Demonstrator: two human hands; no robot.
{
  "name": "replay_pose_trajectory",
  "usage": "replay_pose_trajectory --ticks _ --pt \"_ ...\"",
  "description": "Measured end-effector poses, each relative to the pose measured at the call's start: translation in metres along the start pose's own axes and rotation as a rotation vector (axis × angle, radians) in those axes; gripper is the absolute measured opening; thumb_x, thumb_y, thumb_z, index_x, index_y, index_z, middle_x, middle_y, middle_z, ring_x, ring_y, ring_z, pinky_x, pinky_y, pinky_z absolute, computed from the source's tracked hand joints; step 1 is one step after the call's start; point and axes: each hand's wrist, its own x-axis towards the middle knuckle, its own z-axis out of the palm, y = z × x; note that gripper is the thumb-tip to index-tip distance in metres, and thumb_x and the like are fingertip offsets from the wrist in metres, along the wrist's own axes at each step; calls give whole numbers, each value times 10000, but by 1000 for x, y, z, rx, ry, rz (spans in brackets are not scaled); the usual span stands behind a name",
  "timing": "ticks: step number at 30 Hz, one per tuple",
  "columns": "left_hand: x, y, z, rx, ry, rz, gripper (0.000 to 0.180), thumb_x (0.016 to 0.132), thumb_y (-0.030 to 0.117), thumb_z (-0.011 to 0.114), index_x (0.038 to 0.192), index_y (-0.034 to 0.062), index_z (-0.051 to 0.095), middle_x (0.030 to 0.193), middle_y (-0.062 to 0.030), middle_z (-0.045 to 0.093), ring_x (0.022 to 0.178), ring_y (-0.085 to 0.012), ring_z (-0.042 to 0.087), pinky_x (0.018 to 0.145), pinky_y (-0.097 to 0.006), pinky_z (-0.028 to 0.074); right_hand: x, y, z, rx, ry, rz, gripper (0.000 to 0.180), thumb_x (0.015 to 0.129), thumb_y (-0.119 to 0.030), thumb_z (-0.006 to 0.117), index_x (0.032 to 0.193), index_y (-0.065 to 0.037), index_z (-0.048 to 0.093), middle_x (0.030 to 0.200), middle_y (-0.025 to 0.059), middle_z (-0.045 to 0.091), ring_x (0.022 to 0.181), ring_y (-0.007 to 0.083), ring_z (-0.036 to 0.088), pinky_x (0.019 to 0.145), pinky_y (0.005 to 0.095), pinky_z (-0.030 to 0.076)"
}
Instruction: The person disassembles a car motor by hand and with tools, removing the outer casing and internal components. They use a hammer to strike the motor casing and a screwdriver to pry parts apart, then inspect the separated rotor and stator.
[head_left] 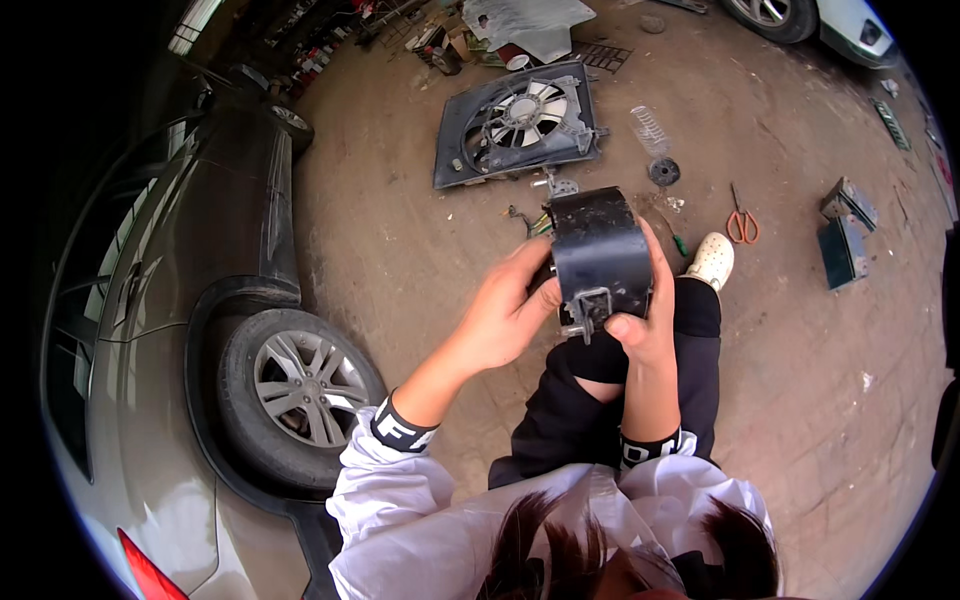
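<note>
Over my knees I hold up a black cylindrical car part (pixel 600 255), with a metal clip on its near end and a grey metal fitting showing past its far end. My left hand (pixel 512 315) grips its left side, fingers curling behind it and thumb pressed near its lower edge. Around the right side wraps my right hand (pixel 650 300), thumb at the near end. Just beyond the part lie short wires (pixel 537 222) on the floor. A green-handled screwdriver (pixel 680 243) rests right of it, and orange-handled scissors (pixel 742 222) farther right.
A radiator fan (pixel 520 120) in its shroud lies ahead, near a coil spring (pixel 650 130) and a black disc (pixel 664 172). Two batteries (pixel 843 250) stand on the right. A car's wheel (pixel 312 390) is close on my left; another car (pixel 850 30) stands far right.
</note>
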Motion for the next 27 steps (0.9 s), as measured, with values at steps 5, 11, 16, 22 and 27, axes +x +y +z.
replay_pose_trajectory --ticks 5,11,16,22,27 --pt "-4 -24 12 -407 138 31 443 948 312 594 1232 -25 539 1141 -115 624 1051 -208 594 898 -354 460 -5 -16 9 -497 31 -200 1134 486 -344 920 1395 49 368 1223 167 566 1133 257 585 986 357 442" --pt "-5 -35 25 -568 216 27 444 946 313 597 1229 -25 540 1138 -113 624 1045 -205 593 894 -351 459 -11 -26 18 -785 22 -222 1127 431 -364 919 1369 5 415 1275 204 525 1109 358 579 929 402 480" --pt "-6 -37 30 -600 244 38 445 944 314 599 1227 -25 541 1134 -112 624 1041 -202 591 891 -349 458 -12 -33 21 -825 -2 -211 1110 442 -346 911 1377 -11 416 1301 196 500 1123 364 563 911 407 486" --pt "-16 -33 30 -587 289 23 446 942 315 602 1224 -26 543 1130 -110 624 1035 -199 590 886 -346 457 -14 -28 29 -829 10 -199 1098 446 -392 911 1353 13 444 1273 244 515 1102 375 593 946 409 473" --pt "-11 -33 35 -607 287 39 447 940 316 605 1222 -26 544 1127 -108 623 1030 -197 589 883 -344 457 -13 -30 28 -847 29 -226 1103 460 -336 901 1386 -8 400 1296 202 495 1084 366 572 880 408 494"
